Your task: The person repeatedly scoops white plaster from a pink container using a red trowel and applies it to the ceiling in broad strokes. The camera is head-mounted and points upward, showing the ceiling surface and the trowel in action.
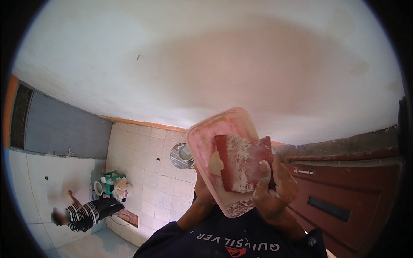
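Observation:
My left hand (204, 187) supports a pink plastic tray (202, 136) from its left side, its fingers mostly hidden behind the tray. Putty smears coat the inside of the tray. In my right hand (278, 191) is a wide red putty scraper (232, 161), its thumb pressed on the face near the right edge. Dried white streaks cover the scraper, which lies over the tray's opening. A cream lump of putty (216, 163) sits at the scraper's left edge. White residue also marks my right fingers.
A pale wall (180, 56) with a damp-looking darker patch fills the top. A bucket (185, 152) stands on the tiled floor (150, 176). At left, another person (88, 214) in stripes reaches to a wall near a green stool (112, 177). A grey door (66, 124) and a red-brown door (344, 202) flank the space.

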### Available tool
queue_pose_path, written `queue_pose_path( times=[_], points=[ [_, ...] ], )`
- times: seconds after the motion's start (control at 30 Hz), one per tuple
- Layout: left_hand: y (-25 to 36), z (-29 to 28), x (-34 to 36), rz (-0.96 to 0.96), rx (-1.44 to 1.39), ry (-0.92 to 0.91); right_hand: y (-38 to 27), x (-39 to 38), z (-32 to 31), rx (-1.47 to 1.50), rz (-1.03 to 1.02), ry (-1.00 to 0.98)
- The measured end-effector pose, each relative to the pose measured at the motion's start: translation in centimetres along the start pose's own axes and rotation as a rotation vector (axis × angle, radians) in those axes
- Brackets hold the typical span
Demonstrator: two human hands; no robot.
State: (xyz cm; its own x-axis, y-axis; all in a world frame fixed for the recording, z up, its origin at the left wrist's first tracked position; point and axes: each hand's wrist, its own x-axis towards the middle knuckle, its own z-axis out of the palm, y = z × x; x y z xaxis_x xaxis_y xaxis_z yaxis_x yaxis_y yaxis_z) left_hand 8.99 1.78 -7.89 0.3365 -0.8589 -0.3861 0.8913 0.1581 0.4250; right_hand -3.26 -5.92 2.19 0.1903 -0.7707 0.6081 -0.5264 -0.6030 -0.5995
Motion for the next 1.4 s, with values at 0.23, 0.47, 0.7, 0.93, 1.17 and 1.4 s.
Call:
queue_pose_path(
  times=[0.23, 0.47, 0.7, 0.93, 1.17, 1.4],
  points=[
    [1.2, -0.1, 0.1, -0.086, -0.097, -0.024, -0.5, 0.0, 0.6, -0.104, -0.165, -0.065],
    [0.6, -0.5, -0.5, -0.012, 0.168, 0.015, -0.8, -0.2, -0.2, -0.08, -0.186, -0.173],
    [-0.4, -2.2, 0.2, 0.018, 0.202, 0.061, -1.3, 0.4, -0.3, -0.041, -0.144, -0.233],
    [-3.0, -6.6, 2.6, 0.217, 0.155, -0.42, -1.7, -0.1, -1.4, 0.187, 0.212, -0.11],
    [-3.8, -6.3, 2.2, 0.092, 0.138, -0.191, -2.2, 0.0, -1.8, 0.246, 0.258, -0.203],
    [-3.8, -5.6, 2.5, 0.086, 0.137, -0.161, -3.0, 1.0, -3.9, 0.242, 0.285, -0.122]
  ],
)
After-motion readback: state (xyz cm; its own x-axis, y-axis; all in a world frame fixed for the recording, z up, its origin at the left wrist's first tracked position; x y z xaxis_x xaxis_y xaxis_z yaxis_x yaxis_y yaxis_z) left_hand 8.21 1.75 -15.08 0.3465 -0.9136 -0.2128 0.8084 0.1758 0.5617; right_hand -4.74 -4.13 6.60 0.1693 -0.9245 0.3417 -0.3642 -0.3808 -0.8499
